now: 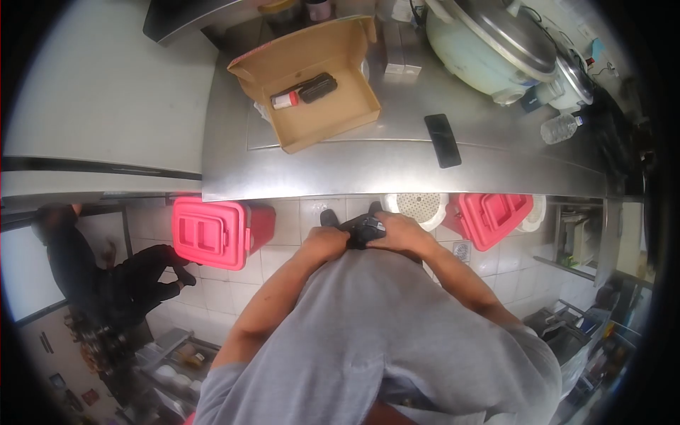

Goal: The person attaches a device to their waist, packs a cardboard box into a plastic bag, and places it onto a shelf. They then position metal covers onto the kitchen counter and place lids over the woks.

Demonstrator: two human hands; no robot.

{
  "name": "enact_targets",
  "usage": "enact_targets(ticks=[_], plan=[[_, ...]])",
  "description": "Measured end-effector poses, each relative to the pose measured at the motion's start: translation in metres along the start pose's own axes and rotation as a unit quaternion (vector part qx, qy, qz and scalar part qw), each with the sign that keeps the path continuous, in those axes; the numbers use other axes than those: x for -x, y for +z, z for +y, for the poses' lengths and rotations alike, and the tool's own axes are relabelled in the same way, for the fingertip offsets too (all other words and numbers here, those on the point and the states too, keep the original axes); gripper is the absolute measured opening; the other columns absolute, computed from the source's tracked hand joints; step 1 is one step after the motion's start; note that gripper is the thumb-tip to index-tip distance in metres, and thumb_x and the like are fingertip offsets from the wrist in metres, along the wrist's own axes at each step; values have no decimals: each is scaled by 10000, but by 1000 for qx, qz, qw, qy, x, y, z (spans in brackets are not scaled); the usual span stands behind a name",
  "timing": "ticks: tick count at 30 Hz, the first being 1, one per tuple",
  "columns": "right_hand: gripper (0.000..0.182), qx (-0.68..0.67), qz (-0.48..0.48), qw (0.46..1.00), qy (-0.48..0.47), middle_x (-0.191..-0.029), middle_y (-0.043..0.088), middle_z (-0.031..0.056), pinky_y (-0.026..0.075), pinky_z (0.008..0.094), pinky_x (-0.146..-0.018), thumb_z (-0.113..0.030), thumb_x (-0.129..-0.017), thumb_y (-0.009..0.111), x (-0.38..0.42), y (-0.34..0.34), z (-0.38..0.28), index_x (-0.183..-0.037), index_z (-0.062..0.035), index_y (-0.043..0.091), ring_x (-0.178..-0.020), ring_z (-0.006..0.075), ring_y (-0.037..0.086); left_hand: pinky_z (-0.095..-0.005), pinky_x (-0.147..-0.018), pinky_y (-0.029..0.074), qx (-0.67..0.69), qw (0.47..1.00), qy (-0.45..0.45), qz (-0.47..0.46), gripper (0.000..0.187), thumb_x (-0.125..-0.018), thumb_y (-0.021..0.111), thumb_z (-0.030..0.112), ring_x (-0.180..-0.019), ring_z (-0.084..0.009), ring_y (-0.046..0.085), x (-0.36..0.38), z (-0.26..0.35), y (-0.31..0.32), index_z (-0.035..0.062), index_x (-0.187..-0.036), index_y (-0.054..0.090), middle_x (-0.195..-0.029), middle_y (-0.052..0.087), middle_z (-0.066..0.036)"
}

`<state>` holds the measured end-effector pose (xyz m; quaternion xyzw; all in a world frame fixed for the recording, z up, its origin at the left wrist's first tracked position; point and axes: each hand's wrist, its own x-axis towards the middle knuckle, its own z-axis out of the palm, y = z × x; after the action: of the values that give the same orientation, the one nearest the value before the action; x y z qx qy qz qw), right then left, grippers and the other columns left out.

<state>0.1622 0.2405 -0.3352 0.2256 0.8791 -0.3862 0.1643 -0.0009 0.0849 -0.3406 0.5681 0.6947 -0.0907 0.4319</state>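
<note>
At my waist, just in front of the grey shirt (pixel 368 304), both hands are at a small black object (pixel 365 229) with a grey patch on its right side. I cannot make out what kind of thing it is. My right hand (pixel 402 234) is closed around its right side, the thumb low and the fingers partly hidden. My left hand (pixel 327 244) is closed with its fingertips at the object's left edge. Whether those fingertips grip a part of it is too small to tell.
Ahead is a steel counter (pixel 319 170) with an open cardboard box (pixel 326 124), a phone (pixel 443 141), a large cooker (pixel 482 57) and a plastic bottle (pixel 559 129). Red bins (pixel 209 234) and a white stool (pixel 418 207) stand below. Another person (pixel 99 276) is at left.
</note>
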Motion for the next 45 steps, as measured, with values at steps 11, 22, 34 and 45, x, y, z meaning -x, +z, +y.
enact_targets(ticks=[11, 22, 34, 45], plan=[[455, 42, 63, 993, 89, -918, 683, 223, 517, 484, -771, -425, -891, 605, -8, 7, -26, -988, 16, 663, -857, 420, 656, -433, -725, 479, 247, 945, 115, 179, 160, -844, 657, 145, -830, -339, 619, 14, -25, 15, 39, -921, 566, -848, 613, -146], [419, 35, 45, 998, 32, -1040, 635, 251, 517, 472, -813, -385, -863, 635, -16, 13, -31, -1160, -89, 634, -991, 386, 626, -509, -719, 480, 246, 931, -8, 269, 205, -892, 575, 221, -816, -428, 617, -2, -17, 19, 22, -847, 593, -853, 655, -215], [412, 20, 83, 994, -69, -1200, 568, 179, 461, 418, -958, -196, -868, 647, -6, 26, 4, -1255, -74, 576, -1132, 367, 552, -424, -689, 485, 278, 941, -45, 185, 289, -897, 632, 321, -769, -353, 645, 23, -36, 7, 32, -896, 638, -795, 671, -180], [218, -26, 9, 990, -137, -953, 680, 167, 502, 458, -806, -215, -813, 672, -24, -18, -44, -965, -60, 692, -912, 348, 647, -370, -724, 462, 432, 898, -65, 63, 402, -899, 562, 366, -777, -265, 617, 14, -53, -2, -14, -844, 681, -784, 657, -160]])
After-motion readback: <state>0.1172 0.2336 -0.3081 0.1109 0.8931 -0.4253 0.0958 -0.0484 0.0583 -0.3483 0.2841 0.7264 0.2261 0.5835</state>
